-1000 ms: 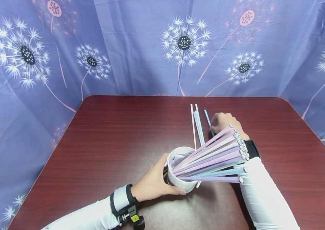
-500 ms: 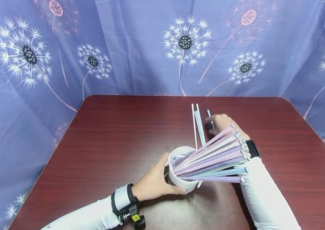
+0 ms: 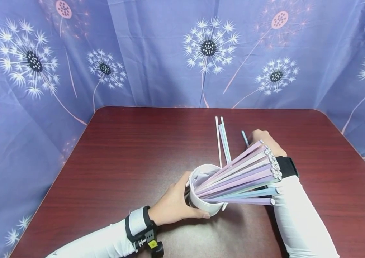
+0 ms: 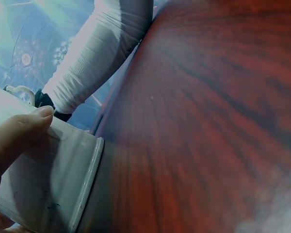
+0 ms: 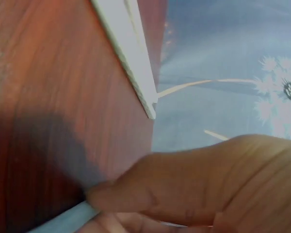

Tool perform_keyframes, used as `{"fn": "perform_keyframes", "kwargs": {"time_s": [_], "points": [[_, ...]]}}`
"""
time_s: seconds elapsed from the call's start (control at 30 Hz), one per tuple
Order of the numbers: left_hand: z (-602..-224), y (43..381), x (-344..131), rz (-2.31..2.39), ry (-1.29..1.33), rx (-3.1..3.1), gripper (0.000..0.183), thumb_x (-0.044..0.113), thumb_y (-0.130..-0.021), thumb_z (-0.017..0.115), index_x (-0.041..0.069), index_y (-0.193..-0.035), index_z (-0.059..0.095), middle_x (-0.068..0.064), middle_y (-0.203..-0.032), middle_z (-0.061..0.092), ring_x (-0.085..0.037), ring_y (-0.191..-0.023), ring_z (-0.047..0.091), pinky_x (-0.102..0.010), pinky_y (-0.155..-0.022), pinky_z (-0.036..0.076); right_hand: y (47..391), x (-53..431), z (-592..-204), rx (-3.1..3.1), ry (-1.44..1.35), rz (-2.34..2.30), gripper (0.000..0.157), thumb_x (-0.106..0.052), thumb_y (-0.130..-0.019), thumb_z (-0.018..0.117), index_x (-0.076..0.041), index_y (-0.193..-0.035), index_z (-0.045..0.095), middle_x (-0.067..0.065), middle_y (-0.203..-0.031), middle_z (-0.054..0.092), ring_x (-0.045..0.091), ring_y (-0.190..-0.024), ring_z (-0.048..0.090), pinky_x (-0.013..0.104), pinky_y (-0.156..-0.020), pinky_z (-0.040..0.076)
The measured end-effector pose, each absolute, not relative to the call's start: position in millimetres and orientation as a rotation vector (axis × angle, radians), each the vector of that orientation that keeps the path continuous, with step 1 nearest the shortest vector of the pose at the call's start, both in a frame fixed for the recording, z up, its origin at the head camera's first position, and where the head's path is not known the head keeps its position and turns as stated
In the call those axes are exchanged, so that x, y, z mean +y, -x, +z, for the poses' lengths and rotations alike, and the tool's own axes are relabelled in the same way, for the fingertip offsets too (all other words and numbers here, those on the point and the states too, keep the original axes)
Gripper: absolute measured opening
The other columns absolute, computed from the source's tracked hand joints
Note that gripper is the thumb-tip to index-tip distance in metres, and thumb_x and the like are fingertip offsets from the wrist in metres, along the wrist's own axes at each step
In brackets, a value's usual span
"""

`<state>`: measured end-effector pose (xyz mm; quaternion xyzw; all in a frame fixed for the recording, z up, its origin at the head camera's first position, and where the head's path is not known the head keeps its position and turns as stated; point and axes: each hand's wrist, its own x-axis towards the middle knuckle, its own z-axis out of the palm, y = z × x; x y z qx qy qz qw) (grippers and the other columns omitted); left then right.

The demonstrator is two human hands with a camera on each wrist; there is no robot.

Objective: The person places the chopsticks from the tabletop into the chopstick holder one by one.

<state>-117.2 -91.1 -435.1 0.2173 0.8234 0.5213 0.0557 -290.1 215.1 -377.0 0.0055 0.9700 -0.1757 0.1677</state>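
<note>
Low in the centre of the head view, the left hand point(image 3: 172, 206) grips the white cup point(image 3: 204, 190), fingers curled around its wall. A fan of pastel pencils point(image 3: 240, 173) leans from the cup toward the right. Behind them, the right hand point(image 3: 264, 141) pinches one light blue pencil point(image 3: 244, 137) on the dark red table point(image 3: 131, 150). Further up, loose pencils point(image 3: 222, 138) lie together, just left of the blue one.

**Loose pencils, red table, dandelion curtain**

Three pale loose pencils point(image 3: 222, 138) lie side by side on the dark red wooden table point(image 3: 137, 150), just left of the right hand point(image 3: 261, 141) fingers point(image 3: 254, 135) and pointing away past them. Beyond the fingertips, at the table's far edge, hangs a blue curtain point(image 3: 156, 53) printed with white dandelions.
</note>
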Motion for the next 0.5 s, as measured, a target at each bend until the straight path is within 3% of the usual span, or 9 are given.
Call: {"fn": "perform_keyframes", "kwargs": {"time_s": [0.13,0.23,0.37,0.5], "points": [[-435.3,117.5,-90.5,1.586,-0.669,2.5,0.1,0.049,-0.057,0.092,0.04,-0.138,0.035,0.019,-0.127,0.057,-0.004,-0.117,0.055,-0.035,-0.101,0.043,286.3,215.5,-371.1,2.685,-0.071,-0.494,0.044,-0.017,-0.087,0.062,-0.016,-0.13,0.057,0.015,-0.132,0.053,0.035,-0.115,0.054,0.057,-0.063,0.046],[-435.5,117.6,-90.2,1.58,-0.676,2.508,0.1,0.05,-0.057,0.092,0.041,-0.138,0.034,0.019,-0.127,0.057,-0.005,-0.117,0.055,-0.035,-0.101,0.043,285.1,215.7,-366.4,2.666,-0.055,-0.507,0.044,-0.02,-0.085,0.065,-0.017,-0.129,0.058,0.014,-0.134,0.052,0.035,-0.116,0.052,0.056,-0.065,0.047],[-435.2,117.4,-90.0,1.578,-0.68,2.512,0.1,0.049,-0.057,0.092,0.04,-0.138,0.035,0.018,-0.127,0.057,-0.005,-0.118,0.055,-0.035,-0.102,0.043,283.6,218.6,-358.7,2.73,0.133,-0.571,0.028,-0.021,-0.086,0.067,-0.009,-0.11,0.068,0.013,-0.11,0.064,0.028,-0.097,0.06,0.044,-0.068,0.05],[-435.2,117.3,-89.9,1.582,-0.683,2.508,0.099,0.049,-0.057,0.092,0.038,-0.138,0.036,0.018,-0.127,0.058,-0.005,-0.118,0.055,-0.035,-0.102,0.043,280.3,221.6,-346.3,2.847,0.293,-0.701,0.023,-0.019,-0.084,0.07,-0.001,-0.097,0.067,0.01,-0.089,0.068,0.024,-0.082,0.061,0.038,-0.072,0.049]]}}
